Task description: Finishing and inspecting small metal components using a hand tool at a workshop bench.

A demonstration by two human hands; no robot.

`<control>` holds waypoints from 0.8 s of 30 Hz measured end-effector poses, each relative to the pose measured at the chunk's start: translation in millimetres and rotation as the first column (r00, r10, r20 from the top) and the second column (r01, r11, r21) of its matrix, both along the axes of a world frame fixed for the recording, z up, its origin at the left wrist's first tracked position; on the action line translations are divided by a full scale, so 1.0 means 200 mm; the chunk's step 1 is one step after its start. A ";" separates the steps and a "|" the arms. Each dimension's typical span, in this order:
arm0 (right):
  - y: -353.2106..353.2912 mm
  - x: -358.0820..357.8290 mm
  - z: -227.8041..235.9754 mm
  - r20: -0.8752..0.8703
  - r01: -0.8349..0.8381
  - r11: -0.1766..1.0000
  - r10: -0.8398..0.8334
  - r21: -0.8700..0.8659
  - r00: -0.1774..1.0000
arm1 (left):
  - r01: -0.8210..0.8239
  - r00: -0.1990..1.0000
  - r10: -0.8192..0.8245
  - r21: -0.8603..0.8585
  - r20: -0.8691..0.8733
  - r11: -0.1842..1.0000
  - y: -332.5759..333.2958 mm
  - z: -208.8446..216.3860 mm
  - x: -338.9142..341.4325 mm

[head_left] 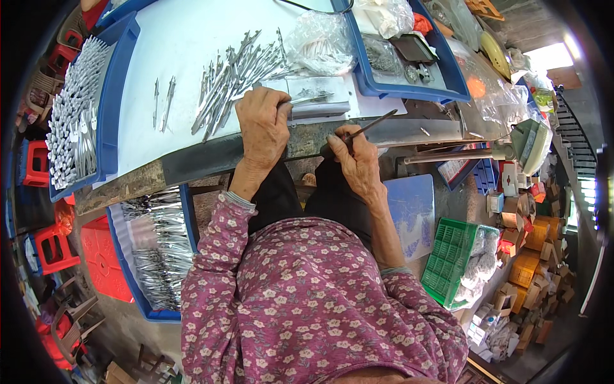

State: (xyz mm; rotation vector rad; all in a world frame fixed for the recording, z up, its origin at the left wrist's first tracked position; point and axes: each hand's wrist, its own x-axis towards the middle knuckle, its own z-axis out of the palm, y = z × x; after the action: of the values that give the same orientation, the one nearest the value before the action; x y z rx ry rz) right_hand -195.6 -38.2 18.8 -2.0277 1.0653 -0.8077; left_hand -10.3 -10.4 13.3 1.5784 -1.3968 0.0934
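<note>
My left hand (263,121) is closed at the left end of a grey block (320,109) on the table edge; its fingertips are hidden. A thin silvery metal piece (312,97) lies across the block beside that thumb; whether the fingers grip it I cannot tell. Closer to my body, my right hand (358,163) is wrapped round a thin dark rod-like tool (377,121), whose tip points up and right. Left of the block spreads a loose pile of slim metal pieces (224,86), with a few more (167,104) lying apart.
A blue tray (115,96) of white-tipped rods stands at the far left. Another blue tray (409,91) holds bags and small parts at the back right, beside a clear plastic bag (320,41). Below the table are a bin (188,217) of metal pieces and a green crate (448,256).
</note>
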 end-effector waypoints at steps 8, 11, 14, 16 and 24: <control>0.00 0.00 0.00 0.010 0.001 0.999 -0.001 -0.043 1.000 | -0.018 0.992 0.017 0.004 0.124 1.000 0.00 -0.01 -0.01; 0.00 0.01 -0.01 0.006 -0.005 0.999 0.006 -0.045 1.000 | -0.019 0.984 0.017 0.008 0.177 1.000 0.00 -0.01 0.00; 0.00 0.01 -0.01 0.049 0.008 1.000 -0.008 -0.003 0.999 | -0.027 0.979 0.026 0.001 0.203 1.000 0.00 -0.01 -0.01; 0.00 0.00 -0.01 0.013 0.030 0.999 -0.030 0.010 0.999 | -0.029 0.984 0.026 0.017 0.178 0.999 0.00 0.00 -0.02; -0.01 0.00 -0.01 0.045 0.001 0.999 -0.004 0.048 0.999 | -0.084 0.973 0.066 -0.075 -0.223 0.994 0.05 0.06 0.07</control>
State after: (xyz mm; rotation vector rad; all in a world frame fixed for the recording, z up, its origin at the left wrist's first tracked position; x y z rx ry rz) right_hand -195.2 -40.0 16.4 -1.9591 1.0525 -0.8177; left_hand 3.3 0.1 25.9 1.5221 -1.1467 0.0208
